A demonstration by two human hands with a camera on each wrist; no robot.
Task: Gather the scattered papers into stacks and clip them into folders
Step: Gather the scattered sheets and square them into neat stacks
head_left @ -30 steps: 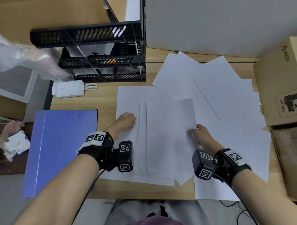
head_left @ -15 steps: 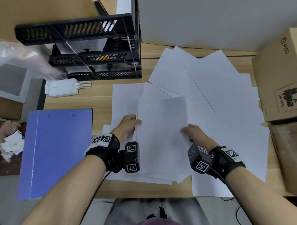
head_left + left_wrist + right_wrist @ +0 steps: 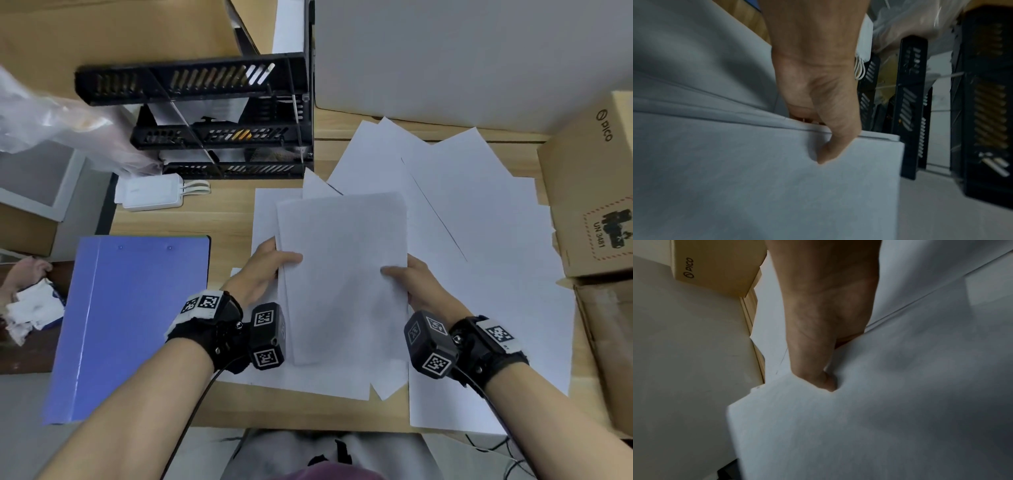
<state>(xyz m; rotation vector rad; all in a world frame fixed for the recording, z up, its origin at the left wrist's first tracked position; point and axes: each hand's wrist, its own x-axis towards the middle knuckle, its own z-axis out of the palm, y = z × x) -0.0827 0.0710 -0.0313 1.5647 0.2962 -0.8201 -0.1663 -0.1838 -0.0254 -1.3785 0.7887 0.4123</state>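
Your left hand (image 3: 263,270) and your right hand (image 3: 416,282) hold a stack of papers (image 3: 342,274) between them at the centre of the head view. Each hand pinches one side edge, the thumb on top and the fingers underneath, as both wrist views show. In the left wrist view the sheet edges under your thumb are not quite flush.

The stack sits above more loose sheets (image 3: 479,240) fanned out over the wooden desk (image 3: 219,219), spreading toward the right of the frame. A blue folder (image 3: 130,325) lies closed at the lower left, well apart from the stack.

At the upper left stands a black tiered tray rack (image 3: 219,113), with a white power bank (image 3: 150,192) just below it. A cardboard box (image 3: 596,192) stands at the right edge, touching the outermost sheets.
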